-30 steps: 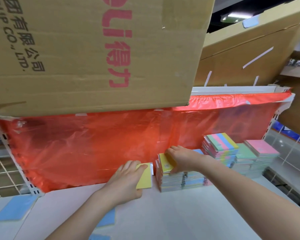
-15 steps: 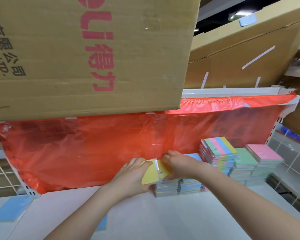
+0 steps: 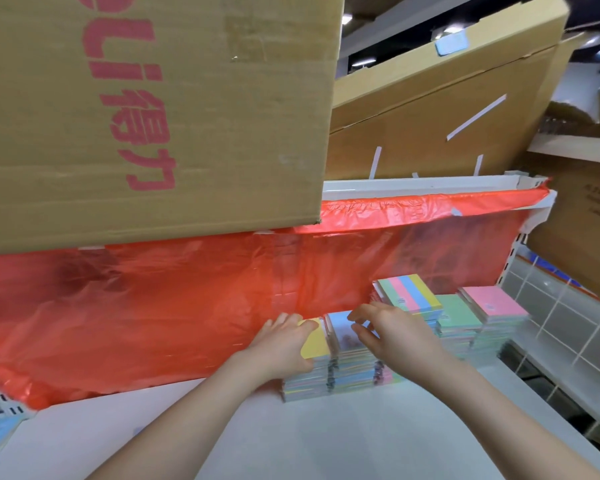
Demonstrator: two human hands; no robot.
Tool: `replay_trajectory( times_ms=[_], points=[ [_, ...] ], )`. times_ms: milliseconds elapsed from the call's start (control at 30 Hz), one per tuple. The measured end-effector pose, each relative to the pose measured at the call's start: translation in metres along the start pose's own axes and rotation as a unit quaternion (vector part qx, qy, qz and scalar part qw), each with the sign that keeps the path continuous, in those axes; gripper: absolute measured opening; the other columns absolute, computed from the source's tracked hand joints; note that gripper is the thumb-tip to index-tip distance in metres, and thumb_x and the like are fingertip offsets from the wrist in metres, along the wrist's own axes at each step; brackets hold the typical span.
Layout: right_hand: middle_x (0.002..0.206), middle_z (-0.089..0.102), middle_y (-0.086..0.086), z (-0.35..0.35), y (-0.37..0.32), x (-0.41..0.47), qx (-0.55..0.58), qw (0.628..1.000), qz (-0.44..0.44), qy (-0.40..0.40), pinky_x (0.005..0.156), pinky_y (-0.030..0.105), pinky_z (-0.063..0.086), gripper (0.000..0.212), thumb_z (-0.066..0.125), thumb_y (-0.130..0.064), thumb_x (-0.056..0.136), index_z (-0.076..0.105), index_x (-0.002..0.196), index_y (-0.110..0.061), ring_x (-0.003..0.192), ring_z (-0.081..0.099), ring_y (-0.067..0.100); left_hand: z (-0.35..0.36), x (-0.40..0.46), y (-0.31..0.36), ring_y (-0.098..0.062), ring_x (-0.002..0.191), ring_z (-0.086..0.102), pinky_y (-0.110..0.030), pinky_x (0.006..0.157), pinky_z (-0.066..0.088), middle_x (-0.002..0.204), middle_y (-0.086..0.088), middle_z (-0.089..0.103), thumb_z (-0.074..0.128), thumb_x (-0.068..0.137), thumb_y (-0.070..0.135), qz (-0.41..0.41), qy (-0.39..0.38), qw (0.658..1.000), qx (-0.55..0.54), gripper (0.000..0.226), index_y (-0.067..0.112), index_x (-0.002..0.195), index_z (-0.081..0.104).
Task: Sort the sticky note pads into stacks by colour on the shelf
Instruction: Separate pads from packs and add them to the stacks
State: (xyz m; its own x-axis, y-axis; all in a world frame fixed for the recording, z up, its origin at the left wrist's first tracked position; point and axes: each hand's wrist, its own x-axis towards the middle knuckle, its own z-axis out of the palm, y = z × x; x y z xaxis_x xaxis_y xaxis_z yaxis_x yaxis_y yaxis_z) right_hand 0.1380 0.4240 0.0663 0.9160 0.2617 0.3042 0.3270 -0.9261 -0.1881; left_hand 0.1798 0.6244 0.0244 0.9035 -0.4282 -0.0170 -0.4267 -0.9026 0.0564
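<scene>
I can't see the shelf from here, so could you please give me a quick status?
Left hand grips yellow pad atop leftmost stack. Right hand open over blue pad. Red plastic sheet close behind.

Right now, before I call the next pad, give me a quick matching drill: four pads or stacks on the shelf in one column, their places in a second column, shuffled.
Things:
1. yellow pad
2. blue-topped stack
3. striped stack
4. pink-topped stack

Places:
A. farthest right in the row
B. under the left hand, leftmost
C. behind the right hand, against the red plastic sheet
D. between the two hands

Pairs: 1-B, 2-D, 3-C, 4-A
</scene>
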Motion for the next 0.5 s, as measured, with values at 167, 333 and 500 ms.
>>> replay_trajectory(
  times_ms=[167, 333, 500],
  points=[
    [0.119, 0.058, -0.014, 0.005, -0.001, -0.015, 0.008, 1.000, -0.007, -0.016, 0.077, 0.031, 0.050, 0.027, 0.040, -0.039, 0.098, 0.054, 0.121, -0.034, 0.103, 0.059, 0.010, 0.004, 0.006, -0.001, -0.024, 0.138, 0.022, -0.039, 0.111, 0.024, 0.151, -0.006, 0.025, 0.054, 0.084, 0.037, 0.013, -0.004, 1.000, -0.005, 0.067, 0.026, 0.144, 0.027],
    [0.108, 0.060, -0.011, 0.010, -0.020, -0.021, 0.010, 1.000, -0.028, -0.004, 0.071, 0.033, 0.049, 0.024, 0.038, -0.039, 0.097, 0.056, 0.113, -0.036, 0.098, 0.062, 0.015, 0.010, -0.010, -0.007, -0.018, 0.144, 0.008, -0.035, 0.116, 0.010, 0.156, -0.001, 0.015, 0.056, 0.087, 0.043, 0.039, 0.071, 0.996, -0.026, 0.065, 0.027, 0.145, 0.029],
    [0.113, 0.060, -0.012, 0.032, -0.062, -0.031, 0.059, 0.995, -0.080, -0.026, 0.074, 0.035, 0.049, 0.025, 0.038, -0.036, 0.097, 0.056, 0.114, -0.033, 0.100, 0.061, 0.014, 0.025, -0.067, -0.046, -0.007, 0.113, 0.041, -0.025, 0.090, 0.039, 0.115, 0.008, 0.061, 0.052, 0.076, 0.044, 0.047, 0.269, 0.959, -0.074, 0.042, 0.025, 0.112, 0.063]
  ],
)
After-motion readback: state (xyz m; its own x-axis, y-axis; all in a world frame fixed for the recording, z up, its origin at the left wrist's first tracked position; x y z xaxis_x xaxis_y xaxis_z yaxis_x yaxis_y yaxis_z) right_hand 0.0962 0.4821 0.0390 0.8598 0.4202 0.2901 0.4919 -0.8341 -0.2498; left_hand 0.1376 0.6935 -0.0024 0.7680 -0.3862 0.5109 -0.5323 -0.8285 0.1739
